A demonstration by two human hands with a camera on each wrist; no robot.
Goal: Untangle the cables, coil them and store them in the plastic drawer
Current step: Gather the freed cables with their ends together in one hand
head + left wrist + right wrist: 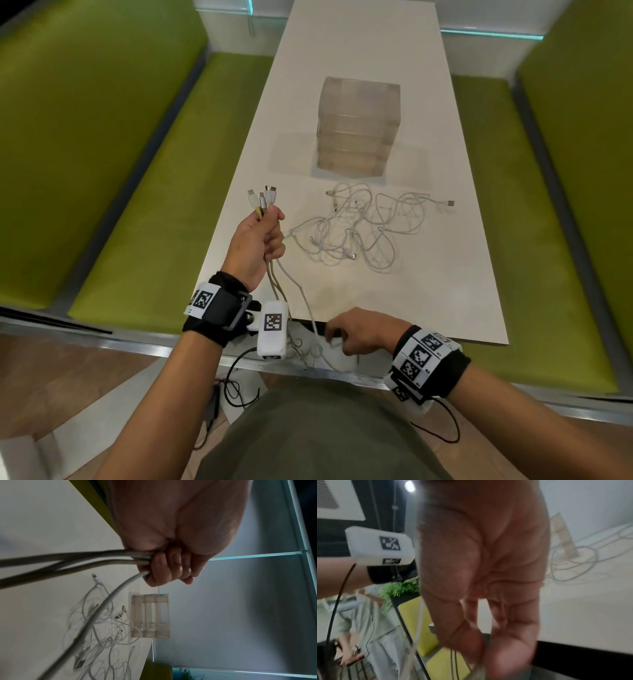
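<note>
The left hand (257, 240) is gripping a bundle of cables (262, 200) in a closed fist above the near-left edge of the table (445, 291); the metal-tipped connector ends are fanning upward out of the fist, and one strand is showing yellow. Below the fist the smooth, round cords (72, 561) are hanging toward the table's near edge. The right hand (363, 330), lower and well apart from the left, is pinching a thin white strand (310, 317) of those hanging cords between thumb and fingertips (471, 639); this view is blurred. On the matte white tabletop, a loose tangle of thin white cables (359, 229) is lying in overlapping loops, with one connector (451, 203) trailing off to the right. Just beyond the tangle, the plastic drawer unit (358, 126) is standing upright, a translucent, frosted block of stacked drawers, all closed; their contents cannot be made out. Green upholstered benches (137, 205) are flanking the table.
</note>
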